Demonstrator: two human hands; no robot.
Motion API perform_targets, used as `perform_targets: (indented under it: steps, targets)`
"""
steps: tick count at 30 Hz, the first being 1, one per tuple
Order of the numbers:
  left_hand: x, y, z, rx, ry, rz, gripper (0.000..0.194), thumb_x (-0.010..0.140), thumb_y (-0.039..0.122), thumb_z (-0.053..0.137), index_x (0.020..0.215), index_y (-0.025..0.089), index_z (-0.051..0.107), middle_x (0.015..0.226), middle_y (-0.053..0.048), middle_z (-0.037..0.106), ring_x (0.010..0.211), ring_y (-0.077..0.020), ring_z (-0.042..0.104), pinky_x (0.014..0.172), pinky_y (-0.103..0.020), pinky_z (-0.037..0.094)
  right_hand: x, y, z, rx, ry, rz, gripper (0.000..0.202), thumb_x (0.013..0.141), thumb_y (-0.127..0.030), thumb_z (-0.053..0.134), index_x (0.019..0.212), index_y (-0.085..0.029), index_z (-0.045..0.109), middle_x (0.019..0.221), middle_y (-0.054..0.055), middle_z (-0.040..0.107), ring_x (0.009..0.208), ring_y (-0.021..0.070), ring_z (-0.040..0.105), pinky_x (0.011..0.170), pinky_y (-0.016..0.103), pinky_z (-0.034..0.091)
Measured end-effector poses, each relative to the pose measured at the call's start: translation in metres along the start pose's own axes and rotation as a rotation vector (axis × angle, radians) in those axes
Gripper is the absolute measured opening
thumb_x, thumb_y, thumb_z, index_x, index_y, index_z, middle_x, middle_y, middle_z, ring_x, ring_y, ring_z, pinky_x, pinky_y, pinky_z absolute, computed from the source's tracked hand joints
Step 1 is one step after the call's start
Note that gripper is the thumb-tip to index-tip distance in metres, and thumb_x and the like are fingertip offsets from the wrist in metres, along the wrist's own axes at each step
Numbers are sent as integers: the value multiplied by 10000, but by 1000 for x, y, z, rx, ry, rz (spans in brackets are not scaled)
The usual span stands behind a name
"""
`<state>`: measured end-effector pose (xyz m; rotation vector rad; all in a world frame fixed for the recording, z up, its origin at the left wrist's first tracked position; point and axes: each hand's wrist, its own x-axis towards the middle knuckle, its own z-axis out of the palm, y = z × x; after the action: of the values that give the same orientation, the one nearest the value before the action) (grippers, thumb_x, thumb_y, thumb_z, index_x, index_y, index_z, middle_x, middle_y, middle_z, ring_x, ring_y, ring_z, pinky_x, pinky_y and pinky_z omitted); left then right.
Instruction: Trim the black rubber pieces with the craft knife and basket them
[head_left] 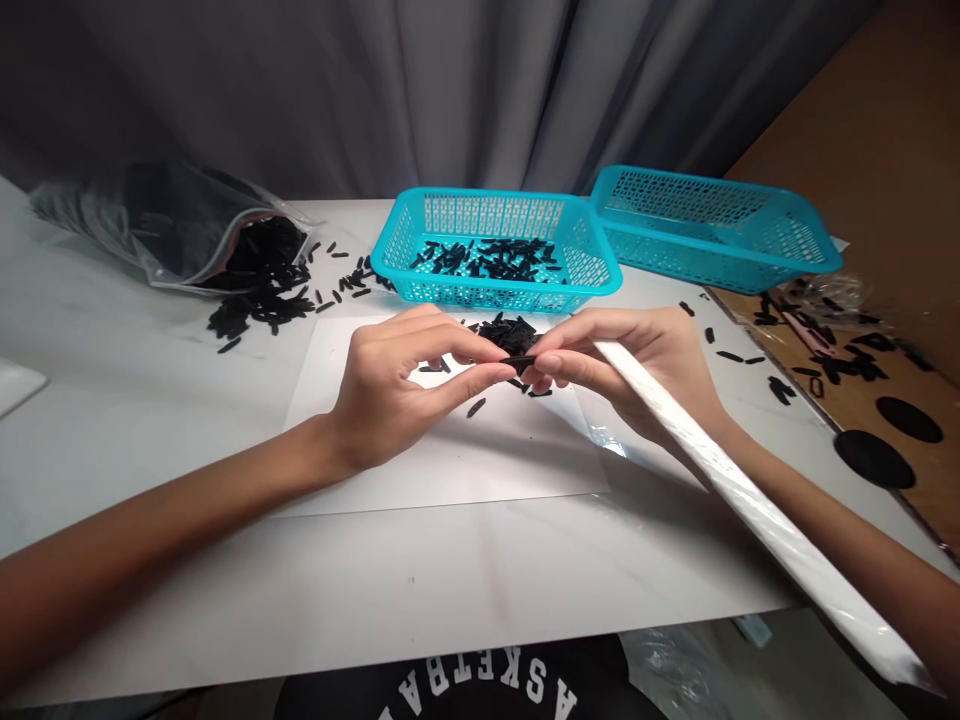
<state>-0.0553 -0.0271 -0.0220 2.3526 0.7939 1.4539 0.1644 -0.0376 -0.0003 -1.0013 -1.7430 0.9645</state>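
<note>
Between my two hands is a small, slim black piece (517,360), pinched at its ends by thumb and forefinger on each side. My left hand (397,375) closes on its left end, and my right hand (630,365) on its right end. A long white strip (720,470) with a glossy, wrinkled surface passes over my right hand and forearm; whether the fingers grip it I cannot tell. Just behind the fingertips lies a pile of similar black pieces (506,330) on a white sheet (450,460). One loose piece (476,408) rests nearer to me.
Behind the pile, a turquoise basket (386,262) contains many black pieces; a second turquoise basket (814,240) stands to its right. At left, an open plastic bag (172,230) spills black pieces onto the white table (150,400). Black discs (874,458) lie at right on brown board.
</note>
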Motion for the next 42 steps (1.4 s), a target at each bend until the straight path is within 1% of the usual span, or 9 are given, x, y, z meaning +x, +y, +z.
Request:
perform_targets:
  steps: [7, 13, 19, 23, 28, 34, 39, 42]
  targets:
    - [1, 2, 0, 12, -18, -38, 111, 895, 197, 730, 803, 256, 747, 759, 32, 768, 637, -133, 640, 590, -305, 500, -1, 2, 1, 26, -9, 16, 196, 820, -395, 813, 734, -223, 778, 649, 3, 724, 587, 139, 656, 579, 284, 546]
    - [2, 2, 1, 19, -8, 0, 104, 900, 177, 718, 815, 233, 739, 749, 30, 764, 631, -115, 628, 577, -283, 496, 0, 2, 0, 21, -23, 1, 210, 811, -407, 819, 739, -215, 778, 648, 7, 724, 583, 137, 661, 570, 273, 556]
    - [1, 1, 1, 16, 11, 47, 56, 886, 154, 740, 848, 194, 739, 761, 18, 770, 654, -100, 631, 584, -255, 492, 0, 4, 0, 53, -12, -22, 114, 800, -312, 841, 761, -217, 790, 647, -13, 722, 592, 113, 653, 579, 239, 546]
    - [1, 1, 1, 17, 18, 42, 39, 883, 160, 747, 856, 188, 742, 762, 12, 768, 658, -100, 626, 589, -254, 493, 0, 5, -1, 55, 4, -22, 76, 785, -272, 854, 787, -219, 800, 663, -12, 728, 598, 117, 664, 579, 243, 549]
    - [1, 2, 1, 15, 15, 18, 74, 895, 168, 732, 824, 185, 735, 746, 11, 761, 656, -103, 624, 590, -257, 486, -1, 5, -2, 37, 0, -29, 80, 780, -255, 857, 837, -228, 808, 718, -4, 759, 632, 141, 704, 600, 265, 572]
    - [1, 2, 2, 13, 18, 35, 74, 892, 144, 731, 826, 175, 724, 756, 7, 763, 664, -103, 628, 598, -253, 486, -1, 6, -1, 14, -21, -63, 108, 761, -224, 871, 846, -244, 806, 758, -10, 775, 657, 132, 719, 611, 248, 573]
    - [1, 0, 1, 22, 11, 45, 49, 889, 143, 734, 851, 173, 731, 772, -1, 766, 673, -109, 638, 601, -252, 491, -2, 7, -1, -31, 10, -90, 113, 752, -222, 878, 836, -237, 803, 784, -5, 778, 669, 129, 708, 608, 249, 551]
    - [1, 1, 1, 25, -3, 33, 60, 892, 151, 731, 839, 180, 729, 761, 6, 758, 668, -110, 635, 599, -252, 484, -3, 5, 1, -17, 29, -80, 84, 773, -242, 862, 831, -233, 802, 767, -2, 770, 661, 135, 703, 609, 262, 552]
